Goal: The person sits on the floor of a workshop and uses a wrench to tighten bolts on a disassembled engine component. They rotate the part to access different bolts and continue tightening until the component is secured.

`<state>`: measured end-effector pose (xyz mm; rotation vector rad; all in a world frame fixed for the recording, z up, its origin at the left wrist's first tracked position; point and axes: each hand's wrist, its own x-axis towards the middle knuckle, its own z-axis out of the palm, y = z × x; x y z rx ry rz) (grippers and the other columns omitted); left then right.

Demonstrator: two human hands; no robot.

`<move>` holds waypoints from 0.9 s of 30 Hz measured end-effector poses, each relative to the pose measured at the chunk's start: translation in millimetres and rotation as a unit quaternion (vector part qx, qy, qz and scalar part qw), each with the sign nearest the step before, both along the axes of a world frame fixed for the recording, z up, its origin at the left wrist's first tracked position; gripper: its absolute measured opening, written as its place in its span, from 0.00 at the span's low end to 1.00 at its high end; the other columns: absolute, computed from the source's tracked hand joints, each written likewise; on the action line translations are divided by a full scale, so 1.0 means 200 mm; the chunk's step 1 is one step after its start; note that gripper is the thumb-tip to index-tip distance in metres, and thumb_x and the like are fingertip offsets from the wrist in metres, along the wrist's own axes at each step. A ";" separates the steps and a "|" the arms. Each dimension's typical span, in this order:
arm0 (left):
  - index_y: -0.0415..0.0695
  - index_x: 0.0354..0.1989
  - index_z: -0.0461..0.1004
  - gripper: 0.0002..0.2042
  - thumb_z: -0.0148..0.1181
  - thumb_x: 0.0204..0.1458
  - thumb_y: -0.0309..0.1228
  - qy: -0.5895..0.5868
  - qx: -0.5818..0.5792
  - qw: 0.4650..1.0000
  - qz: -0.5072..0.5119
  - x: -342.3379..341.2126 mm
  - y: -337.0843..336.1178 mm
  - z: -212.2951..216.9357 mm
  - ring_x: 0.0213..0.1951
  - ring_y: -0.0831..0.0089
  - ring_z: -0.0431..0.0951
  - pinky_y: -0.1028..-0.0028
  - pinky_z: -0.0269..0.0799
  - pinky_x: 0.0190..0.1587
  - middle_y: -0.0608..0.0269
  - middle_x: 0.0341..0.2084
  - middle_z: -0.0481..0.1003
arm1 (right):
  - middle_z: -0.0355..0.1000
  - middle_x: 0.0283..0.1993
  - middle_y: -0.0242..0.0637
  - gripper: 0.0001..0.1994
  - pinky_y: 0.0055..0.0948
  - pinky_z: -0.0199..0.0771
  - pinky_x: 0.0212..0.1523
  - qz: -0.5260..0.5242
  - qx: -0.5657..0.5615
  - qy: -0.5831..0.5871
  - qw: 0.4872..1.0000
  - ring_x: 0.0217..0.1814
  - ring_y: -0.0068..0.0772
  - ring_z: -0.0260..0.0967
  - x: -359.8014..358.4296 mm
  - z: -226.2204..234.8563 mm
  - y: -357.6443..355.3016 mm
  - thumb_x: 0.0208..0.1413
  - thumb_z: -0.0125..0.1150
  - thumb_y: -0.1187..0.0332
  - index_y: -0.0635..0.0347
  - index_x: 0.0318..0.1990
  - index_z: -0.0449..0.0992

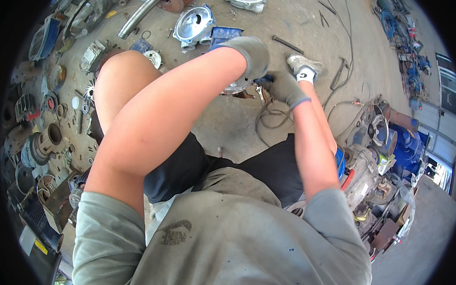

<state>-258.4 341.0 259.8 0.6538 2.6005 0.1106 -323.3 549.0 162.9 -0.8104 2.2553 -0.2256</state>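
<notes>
Between my feet sits a metal casting (236, 86) with a blue-painted block (226, 34) behind it, partly hidden by my arm. My left hand (253, 54), in a grey work glove, reaches across over the casting; its fingers are out of sight behind the back of the hand. My right hand (286, 88), gloved too, is curled at the casting's right side. Its fingertips are dark and blurred, and what they grip cannot be made out. Just below those fingers shows a small silver metal piece (261, 95), like a wrench end.
Ahead lie a round silver-blue housing (194, 26), a long metal bar (287, 44) and a hammer (338, 73). A cable (274, 111) loops on the floor by my right hand. Machine parts crowd the left; a blue motor casing (407, 146) stands right.
</notes>
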 end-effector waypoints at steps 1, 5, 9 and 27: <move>0.44 0.38 0.90 0.12 0.66 0.52 0.35 -0.001 -0.007 1.000 0.011 0.00 0.00 0.00 0.40 0.54 0.88 0.59 0.83 0.44 0.50 0.40 0.87 | 0.86 0.42 0.44 0.21 0.44 0.79 0.48 -0.069 -0.028 0.028 0.997 0.45 0.50 0.83 0.08 -0.02 0.02 0.66 0.65 0.47 0.54 0.50 0.87; 0.44 0.38 0.91 0.12 0.68 0.51 0.36 -0.014 -0.011 0.999 0.027 -0.02 0.01 0.00 0.42 0.55 0.88 0.61 0.83 0.45 0.51 0.41 0.87 | 0.84 0.34 0.41 0.20 0.40 0.79 0.44 -0.217 -0.067 0.022 0.974 0.38 0.38 0.83 0.24 -0.04 0.05 0.66 0.66 0.47 0.56 0.47 0.88; 0.42 0.38 0.90 0.13 0.69 0.49 0.35 -0.022 -0.014 0.999 0.029 -0.02 0.01 0.02 0.40 0.51 0.87 0.59 0.83 0.45 0.49 0.37 0.87 | 0.84 0.35 0.42 0.20 0.40 0.79 0.44 -0.219 -0.078 -0.001 0.973 0.36 0.38 0.83 0.24 -0.01 0.04 0.68 0.65 0.48 0.57 0.48 0.87; 0.35 0.38 0.87 0.13 0.64 0.50 0.31 -0.010 -0.023 0.998 0.055 -0.03 0.01 -0.04 0.44 0.46 0.87 0.58 0.83 0.49 0.41 0.41 0.85 | 0.76 0.34 0.36 0.05 0.32 0.76 0.29 -0.659 -0.398 -0.278 0.575 0.28 0.30 0.72 0.68 -0.26 -0.16 0.73 0.56 0.68 0.57 0.49 0.76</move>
